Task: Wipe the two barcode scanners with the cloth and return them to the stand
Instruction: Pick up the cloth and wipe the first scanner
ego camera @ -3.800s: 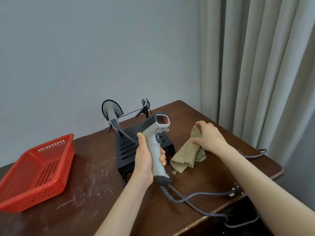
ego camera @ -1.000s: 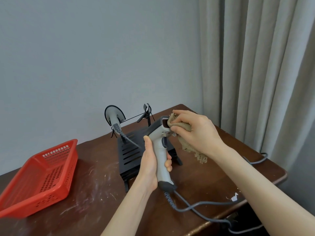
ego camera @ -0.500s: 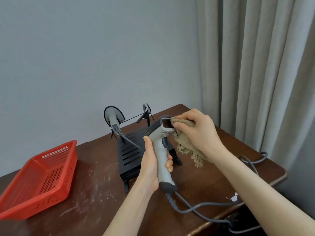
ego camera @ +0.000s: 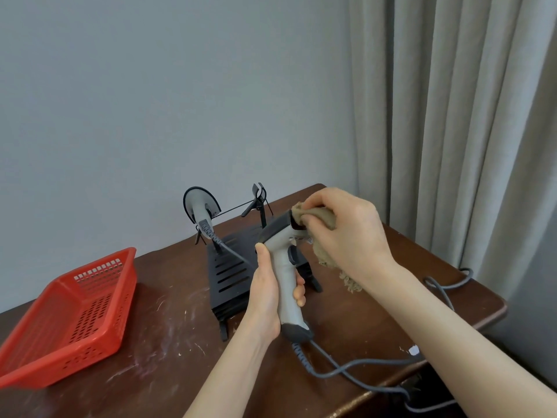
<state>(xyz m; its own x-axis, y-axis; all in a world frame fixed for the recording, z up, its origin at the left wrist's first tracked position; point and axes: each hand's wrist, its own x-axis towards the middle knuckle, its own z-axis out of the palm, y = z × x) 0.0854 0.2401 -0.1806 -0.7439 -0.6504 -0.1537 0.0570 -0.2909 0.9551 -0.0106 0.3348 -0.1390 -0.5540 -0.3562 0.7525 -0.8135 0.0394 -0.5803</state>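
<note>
Behind a dark, scuffed wooden table [ego camera: 180, 342], a plain grey wall and a pale curtain [ego camera: 452, 131] are seen. A red plastic basket [ego camera: 75, 312] is set at the left of the table, and a black slotted stand [ego camera: 229, 273] is placed toward the far middle. One barcode scanner [ego camera: 200, 212] is hung on the far left of the stand, head up, with its cable trailing down over the slots. The other scanner [ego camera: 283, 267] is held upright just in front of the stand, near its right side. Its handle is grasped by the left hand [ego camera: 265, 297], thumb on the left and fingers wrapped round the right. A tan cloth [ego camera: 327, 218] is bunched in the right hand [ego camera: 346, 236] and pressed by the curled fingers against the scanner's window end, with a frayed tail left hanging below the wrist. The step in hand is judged to be the wiping of the first scanner, with the second not yet touched. The grey cord [ego camera: 355, 365] is looped across the near right of the table and dropped over its edge. If the scanner is lifted or turned sharply, the cord could be snagged there and the grip jerked. Loose threads could also be caught on the trigger, and the hung scanner's cable could be tangled when the held one is returned.
</note>
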